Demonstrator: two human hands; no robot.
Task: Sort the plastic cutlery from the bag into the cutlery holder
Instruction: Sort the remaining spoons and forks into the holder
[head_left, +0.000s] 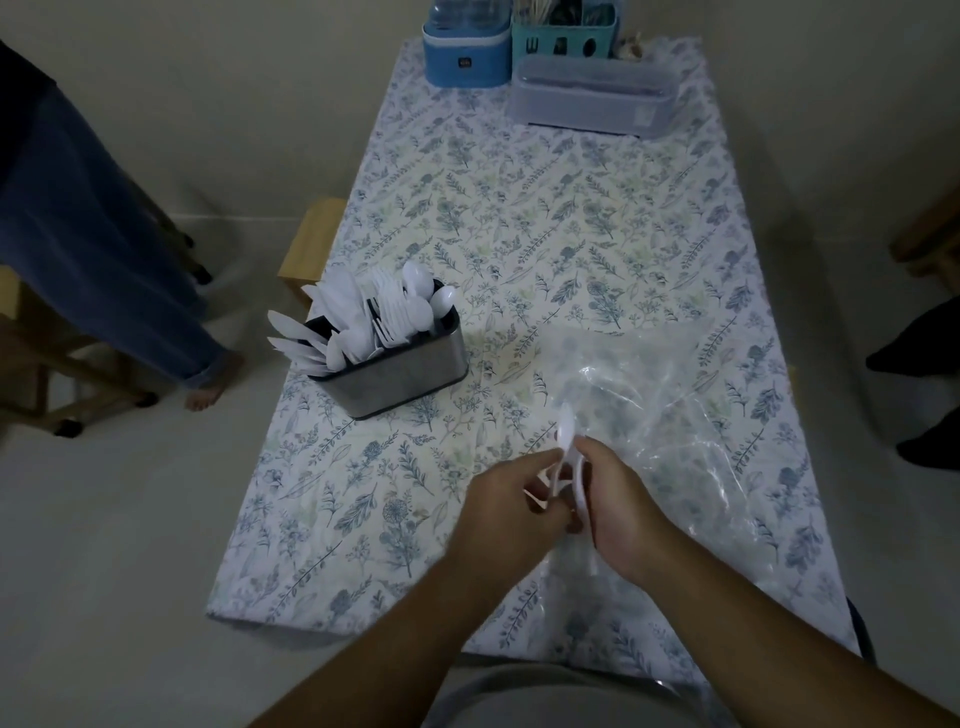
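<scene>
- pinching white plastic cutlery low in the frame's centre, the left hand and right hand both had fingers curled around it.
- it looked light, stiff and slick; the handles seemed the best hold.
- the cutlery holder stood centre-left on the table, well apart.

White spoon upright beside clear bag; steel holder nearly full.
</scene>
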